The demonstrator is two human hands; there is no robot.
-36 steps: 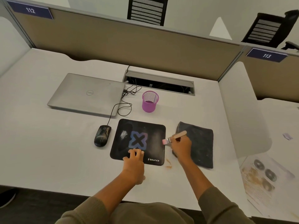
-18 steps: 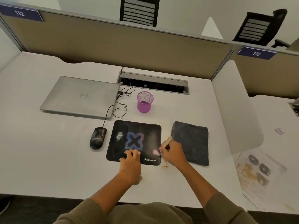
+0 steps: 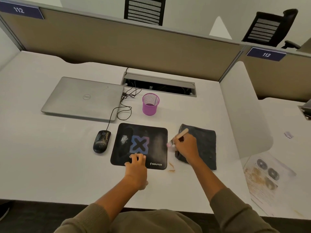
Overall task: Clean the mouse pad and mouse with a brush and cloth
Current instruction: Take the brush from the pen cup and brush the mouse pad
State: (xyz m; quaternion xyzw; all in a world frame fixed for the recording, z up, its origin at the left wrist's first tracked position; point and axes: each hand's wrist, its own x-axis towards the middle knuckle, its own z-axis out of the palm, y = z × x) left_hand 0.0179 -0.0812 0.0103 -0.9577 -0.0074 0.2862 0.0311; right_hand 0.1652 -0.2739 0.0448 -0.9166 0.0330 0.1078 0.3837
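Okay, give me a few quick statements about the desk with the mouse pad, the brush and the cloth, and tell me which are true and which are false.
1. The right hand holds the brush. True.
2. The mouse sits on the mouse pad. False: it lies on the desk, left of the pad.
3. The left hand presses its fingers on the pad's near edge. True.
4. The laptop is open. False: its lid is closed.
5. The cloth lies right of the pad. True.
6. The purple cup lies tipped over. False: it stands upright.
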